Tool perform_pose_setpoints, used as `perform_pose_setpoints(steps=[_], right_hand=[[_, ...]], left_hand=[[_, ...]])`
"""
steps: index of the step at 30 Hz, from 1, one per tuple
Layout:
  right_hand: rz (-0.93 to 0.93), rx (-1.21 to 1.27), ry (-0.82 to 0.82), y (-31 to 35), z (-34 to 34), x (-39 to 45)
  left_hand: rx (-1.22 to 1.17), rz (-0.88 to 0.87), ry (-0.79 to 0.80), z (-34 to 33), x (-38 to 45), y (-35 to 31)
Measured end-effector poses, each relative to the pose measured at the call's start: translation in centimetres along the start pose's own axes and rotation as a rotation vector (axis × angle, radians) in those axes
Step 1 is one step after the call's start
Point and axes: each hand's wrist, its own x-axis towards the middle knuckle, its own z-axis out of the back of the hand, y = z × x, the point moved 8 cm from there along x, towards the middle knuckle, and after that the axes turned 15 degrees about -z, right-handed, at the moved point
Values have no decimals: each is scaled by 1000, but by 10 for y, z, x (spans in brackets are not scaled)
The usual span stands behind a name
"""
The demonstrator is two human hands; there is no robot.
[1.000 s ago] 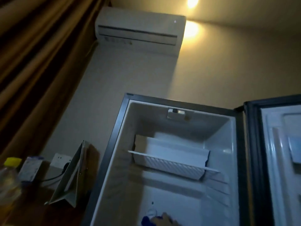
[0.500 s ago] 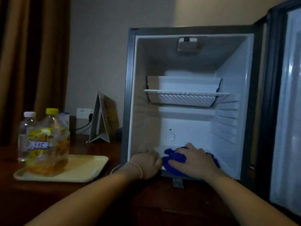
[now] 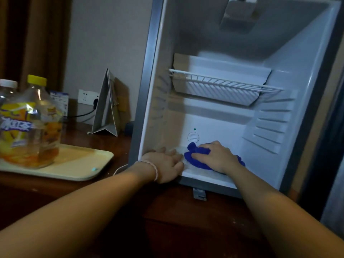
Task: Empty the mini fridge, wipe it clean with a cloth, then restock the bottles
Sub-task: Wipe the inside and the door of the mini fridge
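The mini fridge (image 3: 270, 127) stands open on a dark wooden counter, its inside white and bare of bottles. A blue cloth (image 3: 197, 159) lies on the fridge floor under my right hand (image 3: 216, 156), which presses it flat with spread fingers. My left hand (image 3: 163, 164), with a bracelet at the wrist, rests flat on the fridge's front left floor edge. A white wire shelf (image 3: 223, 82) sits halfway up. To the left, an orange drink bottle with a yellow cap (image 3: 31, 123) and a clear bottle with a white cap (image 3: 6, 90) stand on a cream tray (image 3: 80, 164).
A folded card stand (image 3: 108, 108) stands on the counter beside the fridge, with a wall socket (image 3: 86, 96) and a plugged cable behind it. A small blue-white packet (image 3: 59, 99) sits behind the bottles. Brown curtains hang at the far left. The fridge door edge is at the far right.
The view dropped from the ceiling and air conditioner to the fridge floor and moved closer. My right hand with the cloth has slid deeper into the fridge; my left hand stays at the front edge.
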Motion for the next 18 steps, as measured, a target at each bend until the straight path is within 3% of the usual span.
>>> perform_pose_setpoints(steps=[8, 18], right_hand=[[-103, -29, 15, -11, 3, 25], [-110, -1, -7, -36, 23, -59]], left_hand=[[-17, 19, -8, 2, 0, 3], [-50, 21, -12, 2, -7, 1]])
